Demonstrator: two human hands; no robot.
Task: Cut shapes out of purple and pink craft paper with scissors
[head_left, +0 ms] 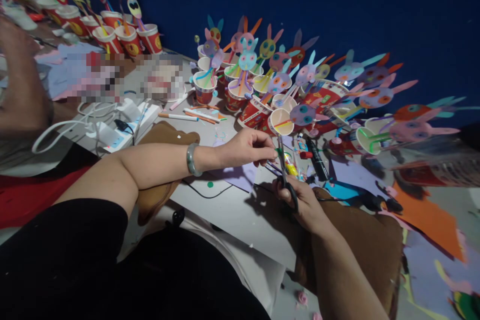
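Observation:
My right hand (300,200) is closed round the dark handles of a pair of scissors (283,160), whose blades point up and away from me. Just left of the blades, my left hand (253,147) pinches a small green piece (278,151) at its fingertips; its exact shape is too small to tell. Beneath the left hand lies a sheet of purple paper (240,176). A green paper dot (210,184) rests on the table near it. Beyond the hands stand several red paper cups (237,102) with rabbit-faced paper figures (248,61) in them.
A black marker (318,160) lies right of the scissors, with orange paper (431,220) farther right. A white power strip (144,122) with plugs and cables sits left, near another person's arm (22,85). Several pens (180,116) lie behind my left forearm. Brown cushions (356,240) border the table.

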